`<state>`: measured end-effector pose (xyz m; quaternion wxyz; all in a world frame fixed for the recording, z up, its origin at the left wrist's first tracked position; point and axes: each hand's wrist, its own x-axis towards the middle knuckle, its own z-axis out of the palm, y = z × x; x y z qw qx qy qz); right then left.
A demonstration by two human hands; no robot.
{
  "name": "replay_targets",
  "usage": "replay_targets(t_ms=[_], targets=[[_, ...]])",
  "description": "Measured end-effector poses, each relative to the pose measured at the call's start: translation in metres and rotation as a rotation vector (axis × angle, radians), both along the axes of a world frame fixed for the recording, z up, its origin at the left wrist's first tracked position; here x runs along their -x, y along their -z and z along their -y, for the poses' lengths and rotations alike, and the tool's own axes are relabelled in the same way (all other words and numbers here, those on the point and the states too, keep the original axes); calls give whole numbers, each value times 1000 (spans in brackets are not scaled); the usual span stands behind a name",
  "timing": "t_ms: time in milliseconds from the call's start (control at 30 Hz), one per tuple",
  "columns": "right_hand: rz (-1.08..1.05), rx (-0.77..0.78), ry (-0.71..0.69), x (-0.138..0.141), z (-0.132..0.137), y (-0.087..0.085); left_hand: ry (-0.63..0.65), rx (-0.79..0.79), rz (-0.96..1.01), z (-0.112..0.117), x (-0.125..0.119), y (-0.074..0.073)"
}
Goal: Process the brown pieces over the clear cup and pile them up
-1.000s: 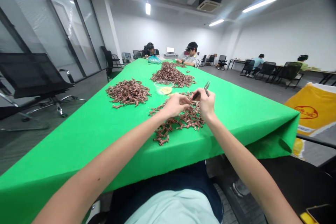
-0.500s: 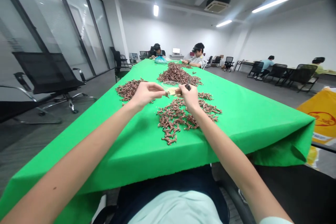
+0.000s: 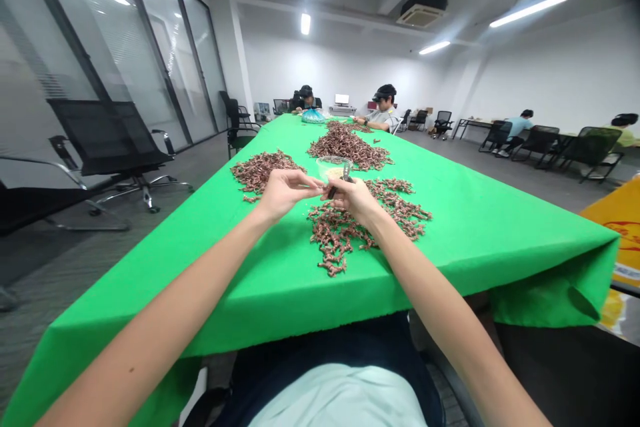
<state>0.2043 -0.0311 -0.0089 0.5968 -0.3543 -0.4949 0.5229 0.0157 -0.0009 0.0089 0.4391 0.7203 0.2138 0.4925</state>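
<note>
My left hand [image 3: 287, 190] and my right hand [image 3: 353, 199] meet in front of a clear plastic bowl [image 3: 333, 169] holding a pale yellow material. My right hand grips a small dark-handled pair of pliers [image 3: 341, 183], its metal tips pointing up near the bowl. The left thumb and fingertips are pinched close to the pliers, but anything small between them is too hidden to tell. Below my hands lies a loose pile of knobbly brown pieces [image 3: 340, 233]. Similar piles [image 3: 265, 171] [image 3: 349, 148] lie to the left and farther along.
The piles lie on a long table covered in green cloth [image 3: 465, 260]. Two co-workers [image 3: 383, 110] [image 3: 305, 99] sit at its far end near a blue plastic bag [image 3: 313, 117]. Black office chairs [image 3: 110, 137] stand left; a yellow sack [image 3: 617, 233] stands right.
My hands have moved closer to the bowl, and the pliers now stand more upright. The whole room has shifted right in view as my head turned slightly left.
</note>
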Motion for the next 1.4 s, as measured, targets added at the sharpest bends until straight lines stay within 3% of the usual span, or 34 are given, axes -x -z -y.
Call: replay_targets(t_ms=[133,300,500,767,1033,1200,1400], targets=[[62,-95,111,2,3,-1,19,3,-77,1,2,5],[223,-246,232,4,2,2,-78,-152,-225,3,2,6],[265,-277,251,3,-1,9,-234,-295,-354,8,-7,11],[177,-249,307,-1,2,7,-285,-354,-325,7,-6,11],[236,-299,243,-2,6,3,-328,-368,-329,8,-7,10],[279,-321,275,0,5,3,-341,-371,-321,10,-8,9],[271,-362,369,-1,5,1,-501,-338,-189,10,-9,6]])
